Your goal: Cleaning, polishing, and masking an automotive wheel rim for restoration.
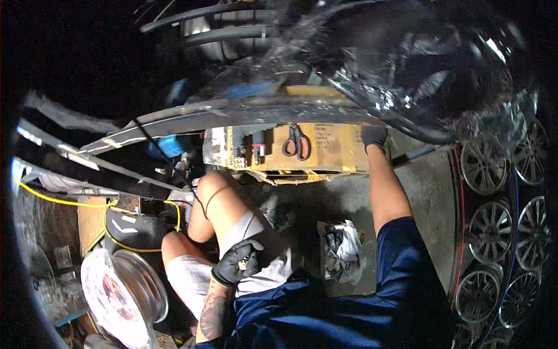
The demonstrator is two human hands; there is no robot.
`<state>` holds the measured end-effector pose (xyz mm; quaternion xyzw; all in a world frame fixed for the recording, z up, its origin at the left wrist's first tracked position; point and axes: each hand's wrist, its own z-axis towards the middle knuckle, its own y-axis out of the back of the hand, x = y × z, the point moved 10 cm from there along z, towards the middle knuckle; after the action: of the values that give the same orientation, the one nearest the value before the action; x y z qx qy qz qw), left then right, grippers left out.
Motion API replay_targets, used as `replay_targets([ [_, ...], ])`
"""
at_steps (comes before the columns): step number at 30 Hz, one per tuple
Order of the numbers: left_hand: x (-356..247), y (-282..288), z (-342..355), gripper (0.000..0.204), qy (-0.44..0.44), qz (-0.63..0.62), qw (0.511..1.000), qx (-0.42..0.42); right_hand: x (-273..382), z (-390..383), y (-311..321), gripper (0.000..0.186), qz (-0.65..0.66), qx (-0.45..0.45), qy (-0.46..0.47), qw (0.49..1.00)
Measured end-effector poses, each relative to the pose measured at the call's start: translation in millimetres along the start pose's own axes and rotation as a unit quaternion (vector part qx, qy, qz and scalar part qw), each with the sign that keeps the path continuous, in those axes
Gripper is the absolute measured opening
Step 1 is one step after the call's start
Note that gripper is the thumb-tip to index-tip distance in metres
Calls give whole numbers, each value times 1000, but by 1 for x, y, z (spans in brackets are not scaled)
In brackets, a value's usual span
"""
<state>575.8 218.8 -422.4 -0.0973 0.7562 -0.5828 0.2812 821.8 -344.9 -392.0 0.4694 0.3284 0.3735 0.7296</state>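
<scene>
A small pale thing (243, 265) sat in the gloved left hand (235, 263), its fingers curled around it above the person's lap; its kind was too small to tell. The hands were well apart: the gloved right hand (375, 136) reached to the right end of a cardboard box (337, 154), its fingers partly hidden, so whether it gripped anything could not be told. The cardboard bore several short lines of dark writing toward its right side and more marks at its left end. On it lay scissors (303, 149) with black-and-red handles, beside a dark cylinder (259, 142) with a pale patch like a label, illegible here. Shiny black plastic sheeting (407, 75) loomed beyond. A plastic-wrapped wheel (113, 296) stood at lower left, near a yellow cable (64, 200); bare rims (490, 232) lined the right.
</scene>
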Motion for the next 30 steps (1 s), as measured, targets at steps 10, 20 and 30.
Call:
replay_targets([
  [10, -14, 4, -22, 34, -17, 12, 998, -51, 48, -100, 95, 35, 303, -194, -64, 931],
  [20, -5, 3, -6, 36, 23, -48, 999, 12, -34, -109, 52, 36, 229, -106, -29, 967],
  [30, -5, 6, -17, 38, 1, -45, 999, 15, 236, -186, 167, 35, 501, -62, 90, 859],
])
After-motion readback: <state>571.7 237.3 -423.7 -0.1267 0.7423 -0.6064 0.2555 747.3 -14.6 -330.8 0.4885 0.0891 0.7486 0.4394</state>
